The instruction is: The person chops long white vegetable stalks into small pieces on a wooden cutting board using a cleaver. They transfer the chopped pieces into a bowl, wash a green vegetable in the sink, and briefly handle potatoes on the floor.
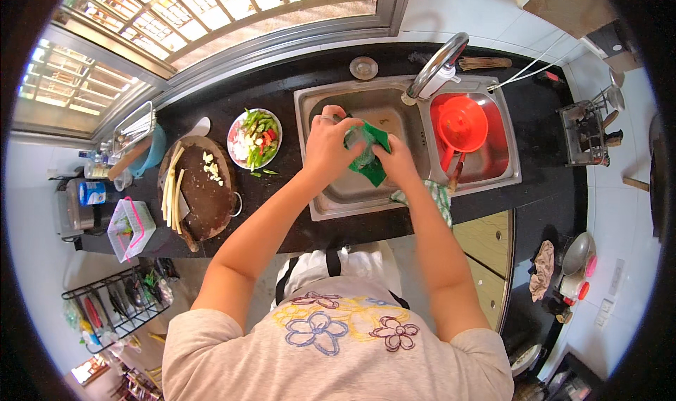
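Observation:
Over the left basin of the steel sink [304,112], both my hands work close together. My left hand [327,142] is curled around a clear, shiny, rounded piece that looks like a small glass or bowl [363,159]; its exact kind is hard to make out. A green scouring pad [379,135] lies against this piece, pinched by the fingers of my right hand [398,163]. The pad's lower corner sticks out beneath the hands. Some fingertips are hidden behind the piece and the pad. Shallow water seems to stand in the basin below.
A red ladle [461,123] sits in the right basin's red tub [498,154], below the faucet [440,66]. A checked cloth [438,202] hangs over the front edge. Leftward stand a plate of cut peppers [255,139] and a round chopping board [211,207] with garlic and pale stalks.

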The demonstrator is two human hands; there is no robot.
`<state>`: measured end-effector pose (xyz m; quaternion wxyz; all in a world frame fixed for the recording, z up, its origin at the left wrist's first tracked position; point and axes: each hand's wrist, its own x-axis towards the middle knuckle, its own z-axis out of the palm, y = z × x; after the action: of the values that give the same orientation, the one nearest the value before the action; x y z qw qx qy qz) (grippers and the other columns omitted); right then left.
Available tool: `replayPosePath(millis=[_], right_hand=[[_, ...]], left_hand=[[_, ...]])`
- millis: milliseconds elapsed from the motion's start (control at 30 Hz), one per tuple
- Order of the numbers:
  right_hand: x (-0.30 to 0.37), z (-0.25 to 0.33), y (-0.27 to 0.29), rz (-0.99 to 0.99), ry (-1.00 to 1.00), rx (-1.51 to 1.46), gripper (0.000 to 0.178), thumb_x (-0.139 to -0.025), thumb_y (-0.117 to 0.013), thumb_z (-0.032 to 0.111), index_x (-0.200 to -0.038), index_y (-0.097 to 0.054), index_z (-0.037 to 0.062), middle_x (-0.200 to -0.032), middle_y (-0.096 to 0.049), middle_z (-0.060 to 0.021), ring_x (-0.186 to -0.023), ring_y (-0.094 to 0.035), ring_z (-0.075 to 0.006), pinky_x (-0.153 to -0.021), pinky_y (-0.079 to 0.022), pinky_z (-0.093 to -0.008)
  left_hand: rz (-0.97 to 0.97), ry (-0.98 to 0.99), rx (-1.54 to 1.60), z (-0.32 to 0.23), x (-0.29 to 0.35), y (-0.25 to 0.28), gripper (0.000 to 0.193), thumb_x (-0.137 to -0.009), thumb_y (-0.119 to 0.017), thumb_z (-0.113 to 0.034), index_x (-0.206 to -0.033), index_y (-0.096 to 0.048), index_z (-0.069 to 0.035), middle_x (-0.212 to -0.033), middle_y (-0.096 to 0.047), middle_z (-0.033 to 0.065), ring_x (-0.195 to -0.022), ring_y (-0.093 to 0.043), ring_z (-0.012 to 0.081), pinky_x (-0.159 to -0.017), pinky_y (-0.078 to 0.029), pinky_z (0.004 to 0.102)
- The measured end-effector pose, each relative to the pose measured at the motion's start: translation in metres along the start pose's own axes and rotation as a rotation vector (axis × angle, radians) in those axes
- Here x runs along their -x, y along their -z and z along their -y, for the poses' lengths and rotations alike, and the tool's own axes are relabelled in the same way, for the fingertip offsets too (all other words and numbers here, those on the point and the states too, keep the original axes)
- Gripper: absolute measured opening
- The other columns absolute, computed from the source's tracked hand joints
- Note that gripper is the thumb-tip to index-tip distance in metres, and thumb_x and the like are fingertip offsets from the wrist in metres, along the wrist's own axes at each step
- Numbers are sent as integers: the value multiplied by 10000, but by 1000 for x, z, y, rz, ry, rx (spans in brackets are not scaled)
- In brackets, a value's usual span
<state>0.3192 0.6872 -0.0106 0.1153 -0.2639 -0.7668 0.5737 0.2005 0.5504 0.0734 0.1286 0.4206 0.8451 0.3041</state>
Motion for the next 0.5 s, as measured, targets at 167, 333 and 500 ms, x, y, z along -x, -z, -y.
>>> replayPosePath(millis=[167,333,500], right_hand=[[-25,11,42,368,-309,-325,418,-914,-601,383,-1227,-588,106,-1181,-611,-60,-1037,-599,-214,-884,-469,-399],[-43,-169,46,292,-367,148,653,-893,-601,479,-1427,-415,154,-1335,-514,-99,-1212,-503,-265,-1028,-396,-388],[-53,-166,-25,326,-365,-624,548,-956,-495,457,-1391,-428,129,-1338,-514,-106,-1222,-497,-277,-1052,-399,-422]], left_hand=[[4,71,89,41,-27,-34,359,-778,-663,-17,-1129,-650,-88,-1141,-595,142,-1071,-583,349,-892,-478,427],[-58,-27,198,33,-49,-45,364,-788,-629,22,-1126,-648,-111,-1172,-575,125,-966,-614,338,-789,-510,409],[-44,46,331,32,-42,-40,446,-785,-644,24,-1202,-609,-129,-1178,-562,116,-919,-617,298,-729,-522,368]])
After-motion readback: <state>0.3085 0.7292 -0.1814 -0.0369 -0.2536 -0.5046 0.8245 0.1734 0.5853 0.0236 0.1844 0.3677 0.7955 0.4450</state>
